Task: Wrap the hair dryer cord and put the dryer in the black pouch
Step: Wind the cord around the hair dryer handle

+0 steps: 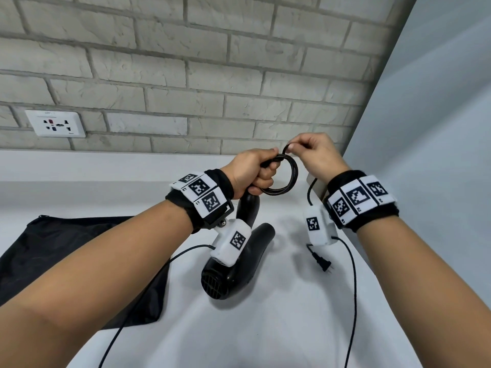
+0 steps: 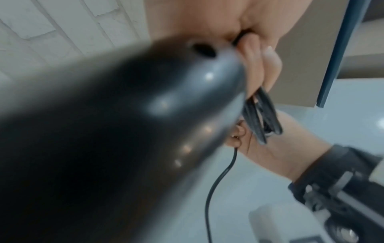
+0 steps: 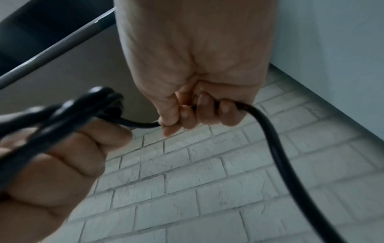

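Note:
The black hair dryer hangs nozzle-down from my left hand, which grips its handle end together with a coil of black cord. My right hand pinches the cord just above the coil's top. From there the loose cord drops behind my right wrist to the plug lying on the white counter. The left wrist view shows the blurred handle and the coil under my fingers. In the right wrist view my right hand grips the cord. The black pouch lies flat at the left.
A white counter runs under both arms, backed by a grey brick wall with a wall socket at the left. A pale panel closes the right side. Thin black wrist-camera cables trail over the counter.

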Tool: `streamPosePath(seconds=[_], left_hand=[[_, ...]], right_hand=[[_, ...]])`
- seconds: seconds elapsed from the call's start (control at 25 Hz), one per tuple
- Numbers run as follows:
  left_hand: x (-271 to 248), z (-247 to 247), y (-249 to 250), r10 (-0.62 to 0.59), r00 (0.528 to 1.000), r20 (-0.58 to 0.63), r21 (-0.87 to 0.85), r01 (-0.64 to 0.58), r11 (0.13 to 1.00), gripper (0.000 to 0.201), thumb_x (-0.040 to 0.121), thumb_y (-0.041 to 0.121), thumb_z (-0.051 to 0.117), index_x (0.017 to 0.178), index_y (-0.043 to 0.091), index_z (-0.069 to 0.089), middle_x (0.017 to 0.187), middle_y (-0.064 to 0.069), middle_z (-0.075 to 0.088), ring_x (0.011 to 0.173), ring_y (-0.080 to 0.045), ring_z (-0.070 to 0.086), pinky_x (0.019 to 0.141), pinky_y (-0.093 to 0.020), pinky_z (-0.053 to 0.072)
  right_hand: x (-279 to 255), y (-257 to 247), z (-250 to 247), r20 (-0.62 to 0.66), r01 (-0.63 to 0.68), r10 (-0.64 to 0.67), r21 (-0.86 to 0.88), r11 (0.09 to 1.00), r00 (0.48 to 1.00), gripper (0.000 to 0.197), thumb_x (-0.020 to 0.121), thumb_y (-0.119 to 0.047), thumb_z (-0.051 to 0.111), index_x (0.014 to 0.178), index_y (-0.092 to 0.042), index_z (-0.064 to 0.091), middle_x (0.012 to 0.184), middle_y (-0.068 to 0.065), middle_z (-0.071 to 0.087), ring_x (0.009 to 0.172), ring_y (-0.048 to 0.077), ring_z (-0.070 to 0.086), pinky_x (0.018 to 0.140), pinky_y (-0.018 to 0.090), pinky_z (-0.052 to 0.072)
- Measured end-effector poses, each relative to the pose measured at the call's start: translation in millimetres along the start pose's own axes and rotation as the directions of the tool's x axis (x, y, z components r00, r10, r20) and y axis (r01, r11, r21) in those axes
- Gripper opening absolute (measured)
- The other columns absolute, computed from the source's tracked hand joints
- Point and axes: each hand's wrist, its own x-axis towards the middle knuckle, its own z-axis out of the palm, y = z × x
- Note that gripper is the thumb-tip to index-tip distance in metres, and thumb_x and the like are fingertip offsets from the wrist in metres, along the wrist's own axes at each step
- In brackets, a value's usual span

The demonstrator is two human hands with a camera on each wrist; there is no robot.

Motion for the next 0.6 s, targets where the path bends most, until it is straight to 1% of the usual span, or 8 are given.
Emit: streamPosePath(seconds=[0.08,0.16,0.2,0.28,0.36,0.4,0.48,0.6], left_hand=[[5,7,-3,0.004,1.000,-0.022,0.057,-0.003,0.998,0.039,0.100,0.033,0.026,0.066,0.017,0.039,0.037,0.013,0.023,0.030,-0.003,0.017,0.034,-0.012,0.012],[9,12,-5,0.016,0.998,-0.064,0.108,-0.009,0.994,0.038,0.100,0.033,0.026,0.072,0.016,0.047,0.042,0.010,0.025,0.031,-0.003,0.019,0.035,-0.012,0.014],[10,14,-6,0.030,0.995,-0.090,0.122,-0.019,0.992,0.038,0.100,0.032,0.027,0.074,0.016,0.049,0.046,0.007,0.026,0.032,-0.004,0.020,0.036,-0.013,0.014],[13,14,-6,0.071,0.987,-0.141,0.126,-0.053,0.991,0.036,0.101,0.031,0.028,0.076,0.017,0.050,0.051,0.005,0.027,0.032,-0.003,0.022,0.036,-0.012,0.015],[16,10,-6,0.106,0.974,-0.199,0.082,-0.091,0.992,0.034,0.101,0.029,0.028,0.078,0.015,0.048,0.050,0.004,0.029,0.030,-0.003,0.023,0.035,-0.011,0.017],[18,8,-4,0.114,0.967,-0.228,0.043,-0.107,0.993,0.033,0.101,0.029,0.028,0.078,0.015,0.047,0.047,0.005,0.030,0.030,-0.002,0.023,0.034,-0.010,0.018],[19,4,-2,0.102,0.961,-0.256,-0.044,-0.117,0.992,0.032,0.101,0.028,0.028,0.075,0.017,0.043,0.039,0.011,0.030,0.030,-0.002,0.023,0.034,-0.011,0.017],[19,2,1,0.069,0.966,-0.248,-0.112,-0.100,0.989,0.036,0.100,0.035,0.030,0.067,0.020,0.033,0.039,0.011,0.026,0.031,-0.003,0.020,0.035,-0.012,0.015]], right_hand=[[4,-8,-5,-0.039,0.036,-0.042,-0.139,0.990,0.998,0.013,0.085,-0.007,0.055,0.084,-0.004,0.068,0.067,-0.001,0.058,0.060,0.004,0.049,0.058,0.004,0.036],[4,-16,-8,-0.084,0.071,-0.090,-0.206,0.976,0.992,0.014,0.085,-0.008,0.054,0.084,-0.005,0.068,0.062,-0.005,0.054,0.052,0.001,0.045,0.049,0.002,0.033],[3,-19,-9,-0.098,0.086,-0.109,-0.216,0.973,0.989,0.014,0.085,-0.009,0.054,0.083,-0.007,0.067,0.060,-0.007,0.052,0.049,-0.001,0.045,0.047,0.003,0.033],[-3,-24,-10,-0.134,0.114,-0.141,-0.192,0.975,0.981,0.012,0.085,-0.010,0.053,0.081,-0.011,0.065,0.060,-0.011,0.051,0.050,-0.004,0.047,0.049,0.003,0.034],[-14,-27,-7,-0.153,0.153,-0.170,-0.118,0.981,0.973,0.011,0.086,-0.009,0.054,0.081,-0.011,0.063,0.064,-0.013,0.053,0.059,-0.002,0.049,0.057,0.003,0.038],[-20,-26,-3,-0.147,0.173,-0.182,-0.071,0.982,0.972,0.011,0.086,-0.008,0.053,0.081,-0.011,0.063,0.065,-0.014,0.054,0.061,-0.002,0.050,0.059,0.005,0.038],[-32,-20,8,-0.107,0.199,-0.198,-0.001,0.980,0.974,0.011,0.086,-0.005,0.052,0.084,-0.009,0.062,0.064,-0.014,0.052,0.058,-0.006,0.049,0.058,0.006,0.037],[-43,-8,24,-0.050,0.251,-0.248,0.055,0.966,0.967,0.015,0.083,-0.009,0.050,0.089,-0.007,0.063,0.068,-0.013,0.054,0.061,-0.005,0.049,0.062,0.007,0.038]])
